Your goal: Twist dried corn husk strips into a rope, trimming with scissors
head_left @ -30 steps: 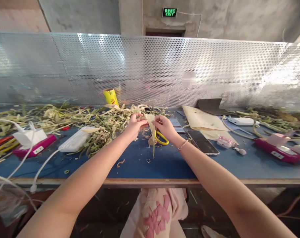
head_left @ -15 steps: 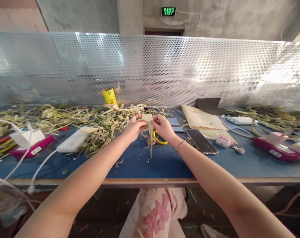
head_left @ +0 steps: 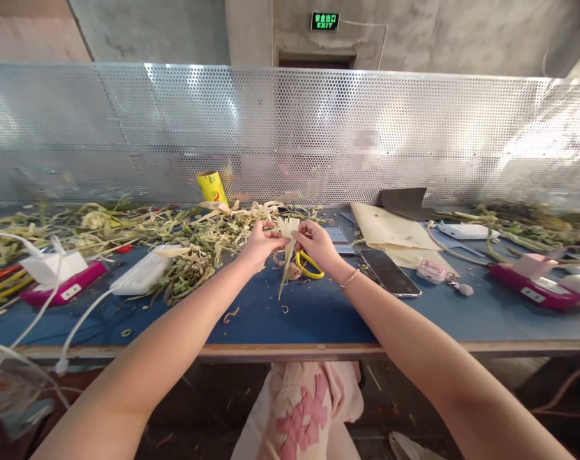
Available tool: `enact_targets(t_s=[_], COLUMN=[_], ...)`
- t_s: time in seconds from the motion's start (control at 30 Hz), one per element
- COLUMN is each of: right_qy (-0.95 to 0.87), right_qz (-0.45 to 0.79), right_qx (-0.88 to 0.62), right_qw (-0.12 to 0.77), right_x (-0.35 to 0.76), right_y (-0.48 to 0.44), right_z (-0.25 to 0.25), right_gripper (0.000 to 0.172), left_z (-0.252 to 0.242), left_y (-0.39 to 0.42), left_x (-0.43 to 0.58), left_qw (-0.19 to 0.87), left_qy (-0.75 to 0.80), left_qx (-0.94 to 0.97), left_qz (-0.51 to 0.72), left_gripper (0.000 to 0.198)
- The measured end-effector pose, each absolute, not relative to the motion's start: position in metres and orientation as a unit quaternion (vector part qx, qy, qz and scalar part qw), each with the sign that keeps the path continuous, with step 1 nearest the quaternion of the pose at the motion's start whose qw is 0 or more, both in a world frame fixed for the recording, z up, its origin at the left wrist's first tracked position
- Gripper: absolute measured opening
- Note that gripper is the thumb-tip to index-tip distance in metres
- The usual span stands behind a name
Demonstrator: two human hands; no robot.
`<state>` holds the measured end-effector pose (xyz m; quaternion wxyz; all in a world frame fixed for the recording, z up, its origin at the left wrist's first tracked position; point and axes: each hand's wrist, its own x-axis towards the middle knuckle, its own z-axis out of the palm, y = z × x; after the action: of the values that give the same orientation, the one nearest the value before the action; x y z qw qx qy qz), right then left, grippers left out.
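Observation:
A pale dried leaf strip (head_left: 289,229) is pinched between my two hands above the blue table, its top fanned out and a thin tail hanging down. My left hand (head_left: 262,246) grips it from the left with thumb and fingers together. My right hand (head_left: 315,244), with a bracelet at the wrist, grips it from the right. Just below my right hand lie yellow scissor handles (head_left: 310,265); a small brownish coil (head_left: 294,271) rests beside them.
Dried plant matter (head_left: 189,271) is heaped at the left. A yellow tube (head_left: 212,187) stands behind it. At the right lie a phone (head_left: 390,273), brown paper (head_left: 388,227) and a pink case (head_left: 432,271). Magenta power strips (head_left: 534,287) and cables flank both sides.
The leaf strip has turned in my fingers: its flat squarish top now looks fanned, and its tail has swung left. Both hands stay in nearly the same place.

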<state>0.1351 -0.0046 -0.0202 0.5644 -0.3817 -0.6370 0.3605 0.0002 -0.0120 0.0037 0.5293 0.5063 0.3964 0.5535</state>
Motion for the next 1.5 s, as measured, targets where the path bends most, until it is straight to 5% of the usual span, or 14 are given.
enact_targets(t_s=[1.03, 1.5], right_qy=[-0.69, -0.645], right_qz=[0.338, 0.364], right_qx=[-0.372, -0.344], right_qw=[0.521, 0.578], right_x=[0.133, 0.129], right_y=[-0.005, -0.003], right_z=[-0.023, -0.024], right_gripper=[0.018, 0.028], left_z=[0.005, 0.011], left_y=[-0.013, -0.013], left_x=[0.003, 0.001], left_qw=[0.483, 0.607], left_qy=[0.379, 0.343], left_qx=[0.488, 0.343], left_qz=[0.62, 0.629], left_gripper=[0.034, 0.029])
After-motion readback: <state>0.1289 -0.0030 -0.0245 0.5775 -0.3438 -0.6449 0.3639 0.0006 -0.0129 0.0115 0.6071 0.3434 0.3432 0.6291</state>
